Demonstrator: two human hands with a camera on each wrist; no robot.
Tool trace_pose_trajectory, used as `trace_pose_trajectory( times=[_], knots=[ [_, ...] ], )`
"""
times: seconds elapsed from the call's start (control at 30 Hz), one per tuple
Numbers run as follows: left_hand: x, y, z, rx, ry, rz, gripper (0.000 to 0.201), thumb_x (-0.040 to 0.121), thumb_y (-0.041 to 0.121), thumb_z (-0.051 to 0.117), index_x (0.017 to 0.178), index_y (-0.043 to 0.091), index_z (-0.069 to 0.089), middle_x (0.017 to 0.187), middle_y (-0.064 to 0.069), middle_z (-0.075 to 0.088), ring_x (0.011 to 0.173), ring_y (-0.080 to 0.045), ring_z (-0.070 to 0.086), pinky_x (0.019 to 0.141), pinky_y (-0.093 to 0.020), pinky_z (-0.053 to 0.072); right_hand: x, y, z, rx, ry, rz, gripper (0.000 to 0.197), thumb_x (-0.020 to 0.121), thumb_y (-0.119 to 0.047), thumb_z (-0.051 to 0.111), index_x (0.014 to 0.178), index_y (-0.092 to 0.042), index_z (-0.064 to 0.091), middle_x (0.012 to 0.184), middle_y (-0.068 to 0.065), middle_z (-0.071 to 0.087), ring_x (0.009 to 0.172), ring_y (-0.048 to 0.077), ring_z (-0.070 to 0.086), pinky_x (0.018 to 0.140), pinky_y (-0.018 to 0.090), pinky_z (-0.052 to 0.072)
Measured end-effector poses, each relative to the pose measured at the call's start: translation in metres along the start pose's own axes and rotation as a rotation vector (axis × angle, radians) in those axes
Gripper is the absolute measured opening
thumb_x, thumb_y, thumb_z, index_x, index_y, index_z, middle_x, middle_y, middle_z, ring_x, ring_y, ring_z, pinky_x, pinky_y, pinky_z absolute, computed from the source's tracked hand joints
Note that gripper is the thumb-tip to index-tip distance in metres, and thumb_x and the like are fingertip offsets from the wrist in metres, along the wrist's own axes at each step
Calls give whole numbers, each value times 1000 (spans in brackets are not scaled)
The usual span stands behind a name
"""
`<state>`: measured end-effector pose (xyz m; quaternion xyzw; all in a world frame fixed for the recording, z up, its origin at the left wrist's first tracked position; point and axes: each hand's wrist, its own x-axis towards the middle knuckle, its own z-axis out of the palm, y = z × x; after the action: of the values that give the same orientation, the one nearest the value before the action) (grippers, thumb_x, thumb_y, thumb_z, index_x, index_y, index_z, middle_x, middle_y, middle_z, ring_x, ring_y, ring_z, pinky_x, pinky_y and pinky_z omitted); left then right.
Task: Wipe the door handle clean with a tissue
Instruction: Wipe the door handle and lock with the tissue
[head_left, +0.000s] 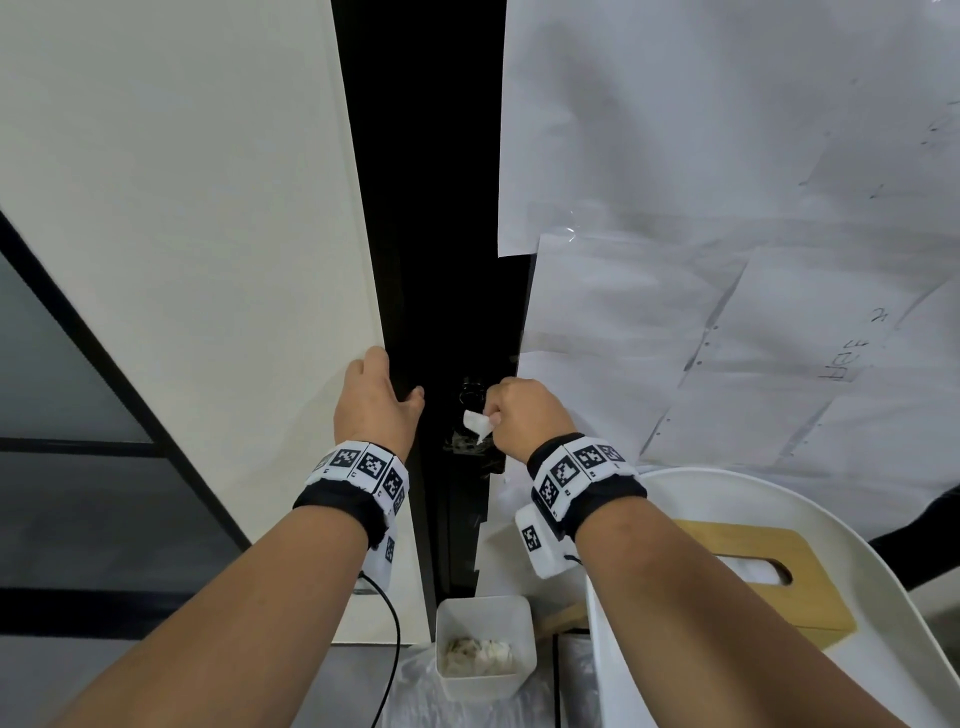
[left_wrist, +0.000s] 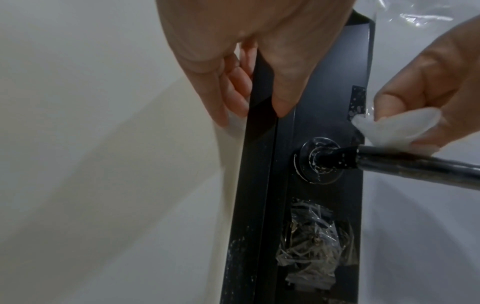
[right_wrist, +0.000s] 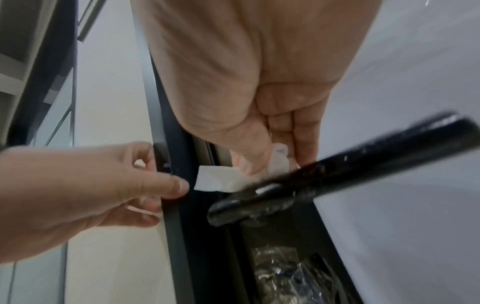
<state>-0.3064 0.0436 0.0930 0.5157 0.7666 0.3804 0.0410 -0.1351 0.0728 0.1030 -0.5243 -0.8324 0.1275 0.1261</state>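
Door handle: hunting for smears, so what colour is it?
Glossy black door handle, pale specks; left wrist view.

Gap free between left hand (head_left: 376, 405) on frame (left_wrist: 259, 185), right hand (head_left: 524, 415) — handle (left_wrist: 415, 162) juts below.

Big sheets of paper (head_left: 727, 156) with a bit of writing hang on the right, next to a black frame (head_left: 426, 208). Crinkly clear plastic (left_wrist: 314, 244) is stuck low on the frame. Down below sits a small white tub (head_left: 483, 687) with scrunched white bits (head_left: 478, 652) inside. A wooden box (head_left: 821, 603) lies on a round white tray (head_left: 893, 649).
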Motion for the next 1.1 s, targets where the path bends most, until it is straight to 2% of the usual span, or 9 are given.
trace_pose_trajectory(
  times=[0.07,0.13,0.2,0.3,0.43,0.63,0.83,0.93,1.1],
  knots=[
    [-1,0,0,-7,2,0,33,81,25,70,88,17,38,90,-4,48,63,-19,45,56,-29,36,-2,5,-5,-17,36,57,19,80,1,48,92,-5,61,97,11,58,87,28,58,72,38,52],
    [-1,-1,1,-13,10,3,32,81,25,69,89,15,40,91,-5,49,63,-20,45,56,-30,37,-5,7,-1,5,103,82,24,78,6,47,95,-6,59,95,11,56,82,29,57,66,37,49],
    [-2,0,1,-16,14,8,31,81,25,69,91,14,41,91,-6,50,64,-21,46,56,-31,38,-7,3,8,26,104,26,34,78,8,48,102,-11,61,96,10,53,80,27,55,63,34,46],
    [-2,1,1,-16,16,13,31,82,25,69,91,14,41,91,-5,49,64,-21,46,55,-31,38,-7,-4,22,9,57,-50,38,77,9,49,107,-9,64,102,11,53,85,29,57,68,33,48],
    [-3,0,2,-26,20,26,32,81,24,69,90,15,40,91,-6,49,61,-20,45,55,-30,36,-15,0,21,-25,87,-37,37,74,11,48,103,-5,63,102,10,54,90,28,56,68,34,49],
    [-3,-1,1,-32,23,21,33,81,23,69,89,16,38,90,-4,48,58,-16,42,53,-28,35,-25,21,4,-130,167,98,30,77,7,49,100,-5,64,103,10,57,94,30,55,73,36,47],
    [-5,3,0,-24,14,9,33,82,23,69,90,16,38,92,-4,48,60,-17,44,54,-29,35,-21,-1,25,-53,73,-29,17,77,7,46,80,-3,59,97,11,53,88,27,54,65,31,42],
    [-5,3,-1,-19,6,3,32,82,23,69,93,13,40,93,-6,49,62,-20,46,55,-30,36,-20,-1,22,-20,105,-4,22,75,10,46,87,-2,60,98,12,53,89,27,53,64,34,44],
    [-4,3,-1,-19,-1,0,32,82,22,69,93,13,40,93,-5,48,64,-22,47,55,-30,37,-35,26,16,-50,215,48,32,71,13,45,94,-6,58,98,9,52,91,27,48,66,31,33]
  ],
)
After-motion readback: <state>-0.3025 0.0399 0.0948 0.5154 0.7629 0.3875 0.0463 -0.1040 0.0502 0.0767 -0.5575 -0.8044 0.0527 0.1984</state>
